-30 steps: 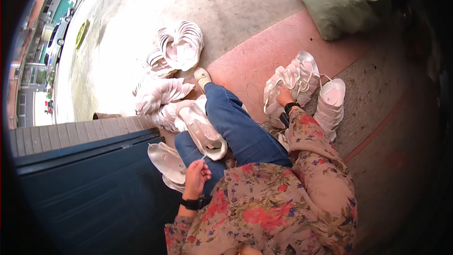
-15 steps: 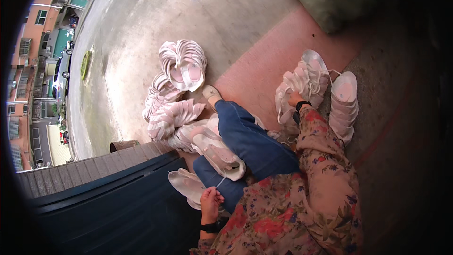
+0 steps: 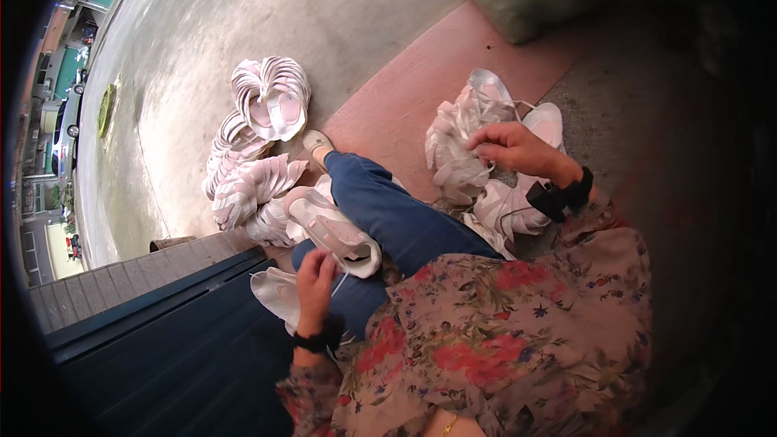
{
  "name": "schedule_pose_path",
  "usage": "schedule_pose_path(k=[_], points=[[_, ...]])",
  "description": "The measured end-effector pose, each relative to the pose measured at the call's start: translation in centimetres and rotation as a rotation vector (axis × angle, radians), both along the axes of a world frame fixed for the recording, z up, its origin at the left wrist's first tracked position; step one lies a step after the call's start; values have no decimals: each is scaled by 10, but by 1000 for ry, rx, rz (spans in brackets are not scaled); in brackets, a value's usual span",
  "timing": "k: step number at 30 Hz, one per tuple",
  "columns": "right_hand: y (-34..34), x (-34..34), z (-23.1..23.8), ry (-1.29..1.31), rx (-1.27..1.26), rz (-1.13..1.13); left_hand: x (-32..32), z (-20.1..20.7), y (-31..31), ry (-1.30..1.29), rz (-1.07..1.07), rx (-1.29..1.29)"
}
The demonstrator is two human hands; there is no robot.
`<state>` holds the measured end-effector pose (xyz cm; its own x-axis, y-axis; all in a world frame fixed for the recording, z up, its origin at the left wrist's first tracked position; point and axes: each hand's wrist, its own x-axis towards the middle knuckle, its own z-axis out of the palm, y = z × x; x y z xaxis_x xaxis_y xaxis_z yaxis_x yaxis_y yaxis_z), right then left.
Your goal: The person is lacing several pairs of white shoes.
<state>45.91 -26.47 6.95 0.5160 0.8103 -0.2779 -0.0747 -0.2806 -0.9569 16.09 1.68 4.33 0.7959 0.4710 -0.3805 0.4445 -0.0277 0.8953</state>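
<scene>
My left hand (image 3: 314, 285) is closed in a pinch on a thin white cord (image 3: 343, 277). This cord leads to a pale pink-and-white shoe upper (image 3: 333, 228) lying across my left thigh. Another pale upper (image 3: 277, 293) sticks out beside my left wrist. On the right, my right hand (image 3: 522, 148) is raised over a bundle of nested shoe uppers (image 3: 463, 125) with loose laces. Its fingers stretch leftward, apart, and nothing shows in them. One more bundle of uppers (image 3: 545, 123) is partly hidden behind that hand.
Fanned stacks of uppers (image 3: 271, 101) lie on the concrete (image 3: 186, 73) beyond my foot. A large greenish sack (image 3: 526, 0) stands at the upper right, by the reddish floor strip (image 3: 405, 93). A dark blue panel (image 3: 178, 332) fills the lower left.
My right hand has lifted off the right-hand bundle and its fingers have stretched out. The left hand has risen closer to the upper on my thigh, still pinching the cord. The whole view has shifted.
</scene>
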Motion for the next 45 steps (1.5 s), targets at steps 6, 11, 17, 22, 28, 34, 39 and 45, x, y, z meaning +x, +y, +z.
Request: schedule_pose_path(k=[6, 11, 17, 22, 28, 34, 39, 45], points=[[53, -30, 122, -225, 134, 450, 91, 39, -57, -452, -324, 313], [78, -65, 135, -243, 311, 641, 87, 37, -76, -547, -464, 196], [79, -73, 147, -309, 134, 732, 59, 67, -77, -638, -446, -73], [53, -41, 147, -306, -41, 439, 5, 76, -44, -260, -262, -364], [-15, 32, 139, -239, -40, -101, -56, 43, -10, -85, -127, -441], [-95, 92, 135, -390, -59, -622, -78, 33, -6, 37, -225, -422], [-162, 140, 88, -664, -366, -864, -55, 8, -23, 91, -293, -249], [-222, 170, 84, -790, -112, -1218, -30, -30, -44, 87, -316, 68]])
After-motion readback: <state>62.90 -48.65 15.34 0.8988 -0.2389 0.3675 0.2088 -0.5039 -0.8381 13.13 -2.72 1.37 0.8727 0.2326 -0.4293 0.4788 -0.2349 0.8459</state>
